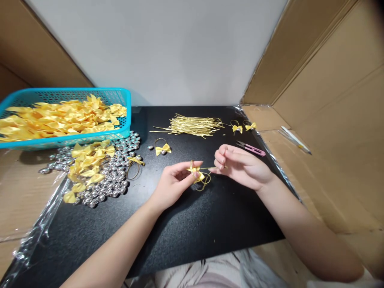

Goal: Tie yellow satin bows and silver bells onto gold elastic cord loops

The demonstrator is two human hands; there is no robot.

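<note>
My left hand (174,184) pinches a small yellow ribbon bow (198,174) with a gold cord looped round it, just above the black mat (195,228). My right hand (240,166) is closed in a pinch on the end of that gold cord (210,169), right beside the bow. Both hands hover at the middle of the mat, fingertips nearly touching.
A turquoise basket (120,134) of yellow bows stands at the far left. Silver beads (117,176) with loose bows (87,162) lie beside it. A bundle of gold cords (193,125), finished bows (163,149) (237,128), and pink snips (252,149) lie behind the hands. Cardboard walls enclose both sides.
</note>
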